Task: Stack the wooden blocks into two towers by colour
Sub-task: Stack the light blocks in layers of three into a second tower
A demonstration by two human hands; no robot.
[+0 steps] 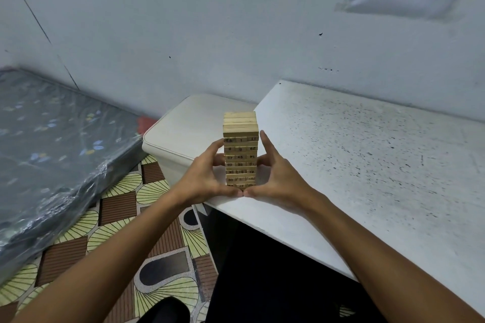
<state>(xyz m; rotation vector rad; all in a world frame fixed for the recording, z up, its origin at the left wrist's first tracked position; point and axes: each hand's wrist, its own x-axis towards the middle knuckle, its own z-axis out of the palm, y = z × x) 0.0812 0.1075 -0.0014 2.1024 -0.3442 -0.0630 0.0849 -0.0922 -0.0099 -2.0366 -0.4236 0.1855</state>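
Observation:
A single tower of pale wooden blocks point(240, 144) with printed numbers stands upright at the near left corner of the white table point(367, 155). My left hand point(207, 176) cups the tower's left side and my right hand point(273, 176) cups its right side. The fingers of both hands curl round the lower and middle layers, and the two thumbs meet in front of the base. The tower's bottom layers are partly hidden behind my thumbs. All the blocks in view are the same pale wood colour.
A white padded stool point(183, 136) stands just left of the table, behind the tower. A plastic-wrapped mattress point(52, 152) lies on the patterned floor point(147, 244) at the left. The table's speckled top stretches to the right. A wall rises close behind.

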